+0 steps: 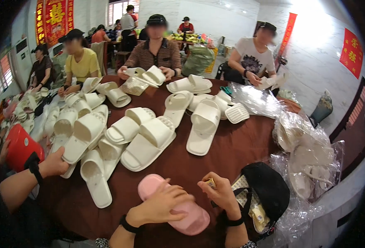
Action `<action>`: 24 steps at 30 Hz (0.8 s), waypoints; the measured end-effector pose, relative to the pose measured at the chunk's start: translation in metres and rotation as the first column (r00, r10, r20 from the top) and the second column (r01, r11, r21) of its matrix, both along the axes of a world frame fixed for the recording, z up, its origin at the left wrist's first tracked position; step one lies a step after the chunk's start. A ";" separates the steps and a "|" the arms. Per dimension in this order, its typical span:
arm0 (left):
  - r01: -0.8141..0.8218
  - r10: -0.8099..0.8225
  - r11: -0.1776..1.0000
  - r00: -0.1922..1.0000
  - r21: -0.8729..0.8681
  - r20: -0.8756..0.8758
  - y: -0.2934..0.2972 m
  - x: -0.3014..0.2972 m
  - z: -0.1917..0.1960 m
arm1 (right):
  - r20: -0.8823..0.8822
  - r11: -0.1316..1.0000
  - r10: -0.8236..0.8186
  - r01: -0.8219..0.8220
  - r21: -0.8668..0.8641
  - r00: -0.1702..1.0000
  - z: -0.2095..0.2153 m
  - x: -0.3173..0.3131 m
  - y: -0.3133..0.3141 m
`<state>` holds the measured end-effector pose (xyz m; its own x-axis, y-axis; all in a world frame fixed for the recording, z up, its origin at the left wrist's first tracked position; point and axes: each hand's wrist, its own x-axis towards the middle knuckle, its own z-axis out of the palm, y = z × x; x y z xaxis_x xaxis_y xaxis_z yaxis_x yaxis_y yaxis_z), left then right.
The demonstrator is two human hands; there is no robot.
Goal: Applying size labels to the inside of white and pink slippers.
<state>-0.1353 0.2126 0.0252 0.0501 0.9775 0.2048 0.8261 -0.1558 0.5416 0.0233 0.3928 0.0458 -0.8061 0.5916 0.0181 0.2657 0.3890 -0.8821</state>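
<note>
A pink slipper (195, 221) lies slantwise at the table's near edge. My left hand (162, 203) rests across its middle and grips it, covering part of the slipper. Just to the right, raised above the table, my right hand (222, 191) pinches a small yellow packet (210, 182), mostly hidden by the fingers. Beside my right wrist stands an open black bag (269, 188) with several yellow packets (259, 217) in it. Beyond my hands, pairs of white slippers (148, 142) lie spread over the brown-covered table (232, 144).
At the left a co-worker's hand (55, 163) holds a white slipper (84, 136), near a red container (23, 146). Clear plastic bags (304, 153), some holding slippers, line the right edge. Several people sit around the far side, handling slippers.
</note>
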 end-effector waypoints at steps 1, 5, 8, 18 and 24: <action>0.138 -0.138 0.990 0.990 0.037 -0.006 0.000 0.001 -0.003 | 0.014 1.000 0.015 -0.015 0.010 1.000 -0.001 -0.001 0.001; 0.425 -0.424 0.905 0.901 0.017 0.089 0.002 0.019 0.000 | -0.010 0.976 0.155 -0.152 0.157 0.988 -0.001 -0.005 -0.007; 0.382 -0.394 0.919 0.900 0.097 0.184 -0.007 0.026 0.013 | 0.017 0.937 0.261 -0.258 0.234 0.965 -0.003 -0.012 -0.014; 0.217 -0.230 0.962 0.971 0.168 0.062 -0.013 0.025 -0.002 | 0.181 0.891 0.211 -0.265 0.368 0.961 -0.016 -0.014 -0.020; 0.070 -0.067 0.995 0.997 0.078 -0.039 -0.025 0.023 0.003 | 0.134 0.878 0.170 -0.212 0.429 0.976 -0.018 -0.014 -0.019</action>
<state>-0.1124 0.1875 0.0282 0.1249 0.9523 0.2785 0.8310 -0.2538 0.4950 0.0090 0.3737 0.0281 -0.9129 0.3747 0.1616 0.2170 0.7813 -0.5853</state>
